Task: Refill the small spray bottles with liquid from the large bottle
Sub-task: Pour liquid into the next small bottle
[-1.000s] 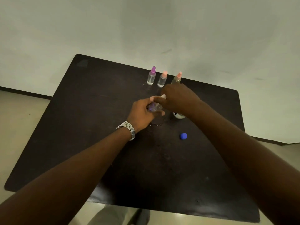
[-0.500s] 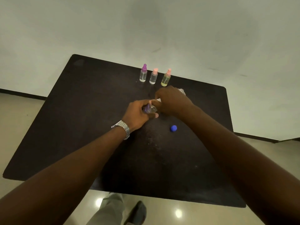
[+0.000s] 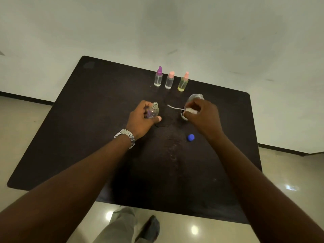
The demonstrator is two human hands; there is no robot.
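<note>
My left hand (image 3: 142, 118) grips a small clear spray bottle (image 3: 154, 110) with its neck open, upright on the dark table (image 3: 91, 130). My right hand (image 3: 201, 115) holds the white spray head (image 3: 191, 110), its thin dip tube (image 3: 175, 107) pointing left in the air between the hands. The large clear bottle (image 3: 195, 97) stands uncapped just behind my right hand, mostly hidden by it. Its blue cap (image 3: 190, 137) lies on the table near my right wrist.
Three small spray bottles stand in a row at the back: purple-topped (image 3: 158, 77), pink-topped (image 3: 169, 80) and pink-topped with yellow liquid (image 3: 183, 82). A wet patch (image 3: 163, 122) lies between my hands. A wall is behind the table; my leg and shoe show below its front edge.
My hands have drawn apart. The right hand pulled the spray head with its tube out of the small bottle and moved right; the left hand keeps the bottle, now open.
</note>
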